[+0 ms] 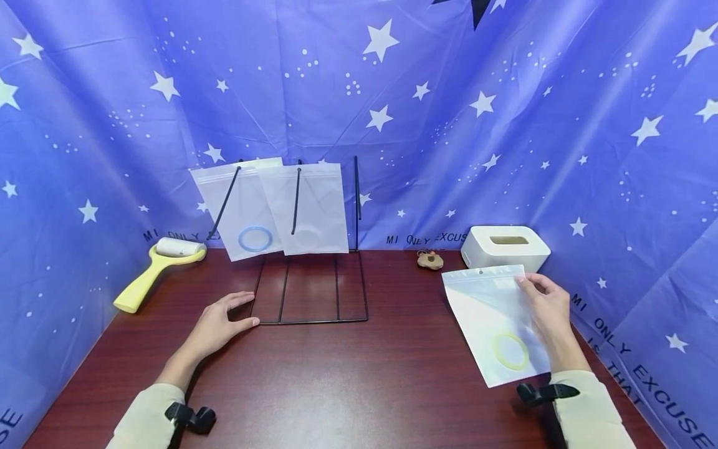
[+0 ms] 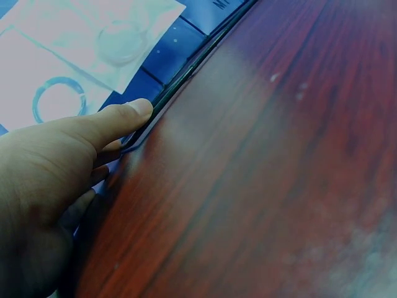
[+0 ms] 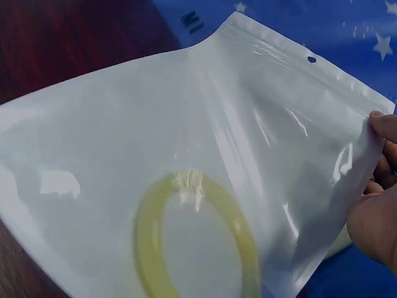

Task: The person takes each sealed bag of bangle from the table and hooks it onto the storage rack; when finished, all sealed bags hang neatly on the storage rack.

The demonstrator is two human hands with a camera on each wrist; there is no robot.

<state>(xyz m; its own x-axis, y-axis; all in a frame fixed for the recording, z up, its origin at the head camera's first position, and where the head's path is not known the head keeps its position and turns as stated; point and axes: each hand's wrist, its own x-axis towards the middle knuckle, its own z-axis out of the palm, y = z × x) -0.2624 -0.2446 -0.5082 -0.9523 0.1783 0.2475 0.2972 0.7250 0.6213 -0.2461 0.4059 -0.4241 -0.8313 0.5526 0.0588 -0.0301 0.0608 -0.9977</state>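
My left hand [image 1: 220, 321] grips the front left corner of a black wire display rack [image 1: 314, 322], thumb against the front wire. Two white zip bags hang from the rack's prongs: the left bag [image 1: 232, 206] shows a blue ring [image 1: 240, 239] through its front, and the right bag [image 1: 322, 209] overlaps it. A third prong [image 1: 357, 193] at the right stands bare. Over the table's right side, my right hand [image 1: 552, 312] pinches the upper right edge of another zip bag [image 3: 105, 136]. A yellow ring [image 3: 149, 242] shows inside, and a hang hole [image 3: 312, 59] pierces its top strip.
A yellow-handled lint roller [image 1: 148, 277] lies at the back left. At the back right stand a white tissue box [image 1: 477, 252] and a small tan ornament [image 1: 430, 260]. A blue star-patterned curtain [image 1: 336, 93] borders the dark red wooden table [image 1: 336, 386].
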